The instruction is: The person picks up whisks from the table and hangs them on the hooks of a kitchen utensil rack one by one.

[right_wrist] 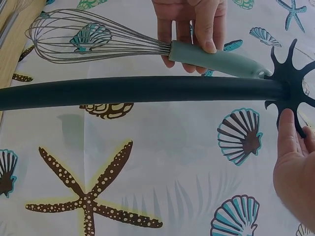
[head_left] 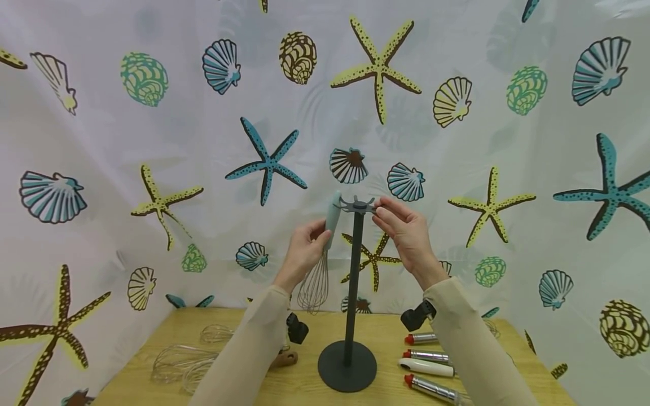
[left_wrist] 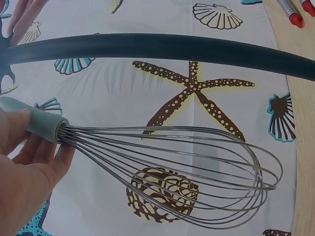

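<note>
Left hand (head_left: 306, 243) clamped around the handle of the pale-green balloon whisk (right_wrist: 173, 51), well above the tabletop (head_left: 304, 389), with wire loops downward. Handle end right at a hook on the left of the utensil stand (head_left: 354, 282); impossible to tell whether already threaded. Probably best to line up the hole in the handle end with the hook tip, slide on, then lower gently before loosening any fingers. Mind the neighbouring hooks, likely to snag the handle, and the dark pole, near the wires. Right hand (head_left: 404, 228), apart from the left, pinching an arm of the hooked head (head_left: 359, 206) at its right: a sensible brace against turning or tipping.

Below, from the left: wire whisk heads (head_left: 185, 361), partly behind the left sleeve (head_left: 244, 352); a brown handle (head_left: 285, 359), apparently wooden; the round base (head_left: 335, 375); then red-tipped metal handles (head_left: 431, 387) and a white handle (head_left: 428, 367), partly behind the right sleeve (head_left: 477, 332). Behind everything, a shell-and-starfish curtain (head_left: 315, 113), apparently no obstacle.
</note>
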Demonstrator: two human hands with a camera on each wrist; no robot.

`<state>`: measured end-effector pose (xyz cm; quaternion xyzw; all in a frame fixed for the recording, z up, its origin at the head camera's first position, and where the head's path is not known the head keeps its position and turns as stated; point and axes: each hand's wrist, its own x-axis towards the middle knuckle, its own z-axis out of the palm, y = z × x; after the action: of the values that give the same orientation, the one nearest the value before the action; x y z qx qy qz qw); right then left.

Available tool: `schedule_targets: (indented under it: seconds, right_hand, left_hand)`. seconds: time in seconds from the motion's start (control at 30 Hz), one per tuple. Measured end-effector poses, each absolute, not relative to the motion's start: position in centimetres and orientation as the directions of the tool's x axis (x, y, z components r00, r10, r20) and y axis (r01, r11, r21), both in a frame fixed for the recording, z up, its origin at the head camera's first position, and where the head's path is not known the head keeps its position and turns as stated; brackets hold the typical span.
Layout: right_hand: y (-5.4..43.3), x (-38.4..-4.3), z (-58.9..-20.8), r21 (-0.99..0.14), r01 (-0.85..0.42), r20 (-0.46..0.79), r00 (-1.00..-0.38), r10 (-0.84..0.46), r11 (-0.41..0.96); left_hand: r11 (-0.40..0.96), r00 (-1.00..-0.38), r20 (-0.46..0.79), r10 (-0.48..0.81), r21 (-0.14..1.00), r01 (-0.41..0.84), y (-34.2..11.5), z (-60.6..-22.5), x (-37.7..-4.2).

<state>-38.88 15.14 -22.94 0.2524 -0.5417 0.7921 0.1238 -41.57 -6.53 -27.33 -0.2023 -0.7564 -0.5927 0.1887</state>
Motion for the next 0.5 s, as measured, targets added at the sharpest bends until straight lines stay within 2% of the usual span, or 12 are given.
schedule_targets:
  seconds: [0.5]
  right_hand:
    - [15.13, -38.81, -22.99, -0.794, -0.466, 0.533, -0.842, -0.08, -0.39]
  left_hand:
    - [0.235, -0.845, 0.508, 0.164, 0.812, 0.534, -6.37, -27.84, -41.51]
